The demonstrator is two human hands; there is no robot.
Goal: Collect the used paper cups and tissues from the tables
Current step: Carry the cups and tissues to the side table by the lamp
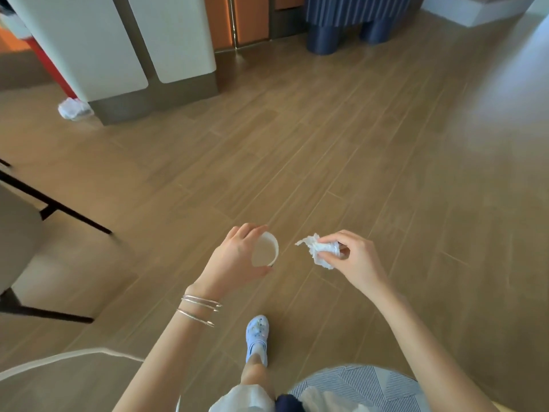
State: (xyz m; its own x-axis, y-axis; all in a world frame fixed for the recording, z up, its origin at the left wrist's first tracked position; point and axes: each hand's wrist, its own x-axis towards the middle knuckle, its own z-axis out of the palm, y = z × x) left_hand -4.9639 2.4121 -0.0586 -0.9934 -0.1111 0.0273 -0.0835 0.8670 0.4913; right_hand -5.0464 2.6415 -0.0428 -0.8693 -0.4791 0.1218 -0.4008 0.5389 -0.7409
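My left hand [237, 257] grips a white paper cup [265, 250] from the side, its open mouth tilted toward the camera and nothing visible inside. A short gap to the right, my right hand [355, 261] pinches a crumpled white tissue [319, 248] between thumb and fingers. Both hands are held over the wooden floor at about the same height. Another crumpled white tissue [72, 108] lies on the floor at the far left, beside the base of a white cabinet.
White and grey cabinets [124, 55] stand at the back left. A chair with black legs [35, 209] is on the left, a rounded table edge [74, 356] at the bottom left. A blue striped stool [350, 22] stands at the back, a patterned seat [362, 385] below me.
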